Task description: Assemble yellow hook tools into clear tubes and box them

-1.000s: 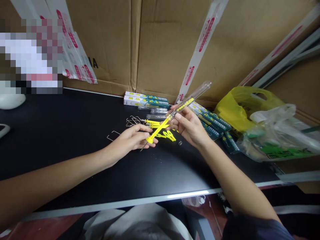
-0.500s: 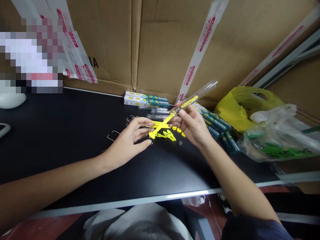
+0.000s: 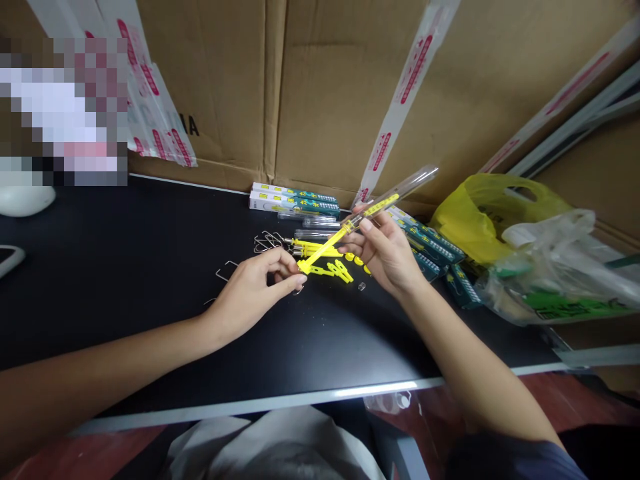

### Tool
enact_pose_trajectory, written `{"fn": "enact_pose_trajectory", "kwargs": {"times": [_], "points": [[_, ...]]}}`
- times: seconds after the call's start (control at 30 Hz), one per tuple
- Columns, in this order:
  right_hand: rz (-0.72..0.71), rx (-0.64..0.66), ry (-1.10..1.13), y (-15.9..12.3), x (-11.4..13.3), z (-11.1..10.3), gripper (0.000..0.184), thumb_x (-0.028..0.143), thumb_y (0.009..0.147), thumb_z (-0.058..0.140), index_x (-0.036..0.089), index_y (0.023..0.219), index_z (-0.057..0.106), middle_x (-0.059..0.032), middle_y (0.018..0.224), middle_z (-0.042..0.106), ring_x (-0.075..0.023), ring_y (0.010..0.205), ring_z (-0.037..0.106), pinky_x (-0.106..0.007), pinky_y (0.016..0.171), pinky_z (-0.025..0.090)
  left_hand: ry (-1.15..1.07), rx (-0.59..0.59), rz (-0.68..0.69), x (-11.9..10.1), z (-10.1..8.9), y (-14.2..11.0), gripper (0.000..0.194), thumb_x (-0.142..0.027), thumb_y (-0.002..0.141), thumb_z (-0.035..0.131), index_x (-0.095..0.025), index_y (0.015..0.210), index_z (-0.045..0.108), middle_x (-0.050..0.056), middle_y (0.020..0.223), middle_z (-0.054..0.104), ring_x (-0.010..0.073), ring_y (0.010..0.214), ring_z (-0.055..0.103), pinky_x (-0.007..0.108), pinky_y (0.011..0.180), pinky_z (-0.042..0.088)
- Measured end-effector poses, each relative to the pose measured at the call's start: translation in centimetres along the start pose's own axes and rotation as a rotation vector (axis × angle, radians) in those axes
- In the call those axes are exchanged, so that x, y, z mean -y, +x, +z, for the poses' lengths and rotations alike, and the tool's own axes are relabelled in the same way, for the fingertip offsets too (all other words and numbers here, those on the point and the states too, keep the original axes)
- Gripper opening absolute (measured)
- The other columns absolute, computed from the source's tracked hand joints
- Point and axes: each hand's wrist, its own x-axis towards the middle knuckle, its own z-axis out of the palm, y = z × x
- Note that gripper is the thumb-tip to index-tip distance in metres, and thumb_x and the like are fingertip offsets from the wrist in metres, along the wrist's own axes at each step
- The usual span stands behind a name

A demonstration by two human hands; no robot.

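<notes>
A tubular spring scale, made of a clear plastic tube (image 3: 417, 179) with a yellow rod (image 3: 325, 248) reaching into it, slants between my hands. My right hand (image 3: 387, 250) grips the tube near its lower mouth, thumb on top. At the low end, the fingers of my left hand (image 3: 267, 280) are closed on the rod's yellow tip, where a bit of bent wire shows below. Behind the rod lie more yellow rods (image 3: 320, 251) with metal springs, and wire hooks (image 3: 267, 241). Flat yellow pieces (image 3: 343, 271) and small yellow caps (image 3: 350, 257) are close by.
Printed boxes (image 3: 295, 200) and clear tubes (image 3: 320, 221) lie at the back of the black table (image 3: 150, 267). More boxes (image 3: 430, 240) sit beyond my right hand, beside a yellow bag (image 3: 465, 213) and a clear bag (image 3: 560, 273). Large cartons (image 3: 325, 100) stand behind.
My left fingers, apart beside the yellow tip before, have closed on it. My right hand keeps its grip on the tube, nearly still.
</notes>
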Motion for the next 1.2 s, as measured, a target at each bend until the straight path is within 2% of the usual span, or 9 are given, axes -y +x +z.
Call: {"fn": "enact_pose_trajectory", "kwargs": {"times": [0.2, 0.37, 0.5, 0.73, 0.9, 1.2], "points": [[0.014, -0.022, 0.040, 0.0, -0.1, 0.0, 0.039, 0.038, 0.072, 0.078, 0.024, 0.100, 0.054, 0.0042, 0.083, 0.062, -0.0099, 0.067, 0.068, -0.023, 0.064, 0.060, 0.073, -0.033, 0.045, 0.0, -0.2, 0.1, 0.013, -0.030, 0.084, 0.065, -0.018, 0.081, 0.063, -0.004, 0.069, 0.065, 0.0090, 0.061, 0.054, 0.022, 0.057, 0.038], [0.016, 0.002, 0.050, 0.0, -0.3, 0.0, 0.036, 0.036, 0.075, 0.076, 0.023, 0.101, 0.054, 0.0050, 0.078, 0.061, -0.0100, 0.066, 0.068, -0.027, 0.070, 0.062, 0.231, -0.088, 0.198, -0.2, -0.6, 0.1, 0.013, -0.025, 0.085, 0.063, -0.017, 0.075, 0.062, -0.005, 0.064, 0.058, 0.0077, 0.056, 0.046, 0.022, 0.055, 0.035], [0.030, 0.027, 0.063, -0.1, -0.4, 0.2, 0.034, 0.034, 0.076, 0.076, 0.023, 0.101, 0.055, 0.0039, 0.083, 0.063, -0.0092, 0.066, 0.067, -0.028, 0.072, 0.062, 0.310, -0.105, 0.271, -0.1, -0.7, 0.1, 0.011, -0.023, 0.086, 0.061, -0.017, 0.076, 0.062, -0.006, 0.063, 0.055, 0.0073, 0.055, 0.044, 0.022, 0.055, 0.033], [0.068, 0.111, 0.062, -0.5, -0.7, 0.7, 0.031, 0.031, 0.078, 0.074, 0.021, 0.102, 0.057, 0.0019, 0.087, 0.065, -0.0097, 0.072, 0.068, -0.026, 0.072, 0.062, 0.335, -0.103, 0.305, -0.2, -0.7, 0.0, 0.009, -0.020, 0.086, 0.060, -0.017, 0.078, 0.061, -0.006, 0.065, 0.055, 0.0071, 0.055, 0.043, 0.021, 0.056, 0.033], [0.105, 0.178, 0.046, -1.0, -1.5, 1.3, 0.028, 0.030, 0.080, 0.072, 0.021, 0.103, 0.058, -0.0013, 0.095, 0.069, -0.0132, 0.081, 0.070, -0.029, 0.076, 0.062, 0.331, -0.083, 0.286, -0.4, -0.7, -0.1, 0.011, -0.021, 0.087, 0.059, -0.018, 0.077, 0.060, -0.006, 0.065, 0.055, 0.0077, 0.055, 0.043, 0.022, 0.057, 0.034], [0.116, 0.234, -0.003, -1.5, -2.5, 2.2, 0.026, 0.030, 0.080, 0.073, 0.022, 0.102, 0.062, -0.0014, 0.096, 0.071, -0.0137, 0.084, 0.070, -0.029, 0.077, 0.061, 0.309, -0.054, 0.277, -0.4, -0.6, -0.1, 0.010, -0.021, 0.087, 0.058, -0.018, 0.078, 0.061, -0.006, 0.065, 0.055, 0.0080, 0.054, 0.043, 0.022, 0.056, 0.034]]}}
